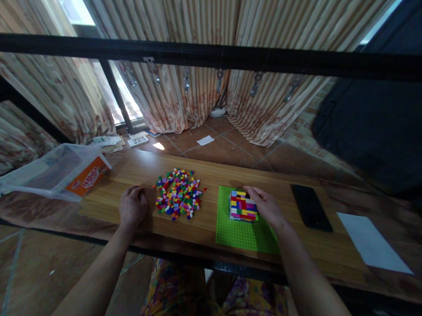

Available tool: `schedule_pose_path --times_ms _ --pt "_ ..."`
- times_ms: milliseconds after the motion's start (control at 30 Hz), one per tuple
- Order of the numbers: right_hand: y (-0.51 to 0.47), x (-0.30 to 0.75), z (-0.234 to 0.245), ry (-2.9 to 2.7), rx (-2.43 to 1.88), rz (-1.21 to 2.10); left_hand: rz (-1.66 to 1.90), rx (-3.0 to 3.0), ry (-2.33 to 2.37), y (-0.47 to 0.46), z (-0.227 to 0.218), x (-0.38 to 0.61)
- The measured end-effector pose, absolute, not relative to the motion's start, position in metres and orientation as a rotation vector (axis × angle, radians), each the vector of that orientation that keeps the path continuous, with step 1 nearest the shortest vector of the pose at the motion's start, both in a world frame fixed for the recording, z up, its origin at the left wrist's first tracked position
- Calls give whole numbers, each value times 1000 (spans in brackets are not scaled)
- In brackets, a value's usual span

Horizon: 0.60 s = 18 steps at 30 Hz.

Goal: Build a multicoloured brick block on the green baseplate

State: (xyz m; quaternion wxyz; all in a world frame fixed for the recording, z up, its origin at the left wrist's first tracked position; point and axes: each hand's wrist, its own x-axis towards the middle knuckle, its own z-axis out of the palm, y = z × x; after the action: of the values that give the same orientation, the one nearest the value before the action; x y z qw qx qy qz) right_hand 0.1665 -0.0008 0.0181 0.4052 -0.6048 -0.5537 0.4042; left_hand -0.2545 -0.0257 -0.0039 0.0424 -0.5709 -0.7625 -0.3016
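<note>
My left hand (134, 206) rests on the wooden board with its fingers curled into a loose fist, left of a heap of small toy building bricks (179, 195) in many colours. Nothing shows in it. On a green studded baseplate (242, 236) stands a low block of stacked bricks (243, 207), with yellow, red, purple and white pieces on top. My right hand (265, 205) is at the block's far right corner, thumb and fingers drawn together there. Whether a small brick is between those fingertips is too small to tell.
A clear plastic box (56, 170) with an orange label stands at the left end. A black phone (311, 207) and a white paper sheet (375, 243) lie to the right. A dark metal bar (215, 55) crosses in front of the curtains (185, 101).
</note>
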Motion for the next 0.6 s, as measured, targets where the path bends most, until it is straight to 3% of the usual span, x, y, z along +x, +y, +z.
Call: schedule_pose_path --times_ms 600 --pt "-10 150 4 -1331 -1618 832 -929 -1747 -2325 -26 -8 -256"
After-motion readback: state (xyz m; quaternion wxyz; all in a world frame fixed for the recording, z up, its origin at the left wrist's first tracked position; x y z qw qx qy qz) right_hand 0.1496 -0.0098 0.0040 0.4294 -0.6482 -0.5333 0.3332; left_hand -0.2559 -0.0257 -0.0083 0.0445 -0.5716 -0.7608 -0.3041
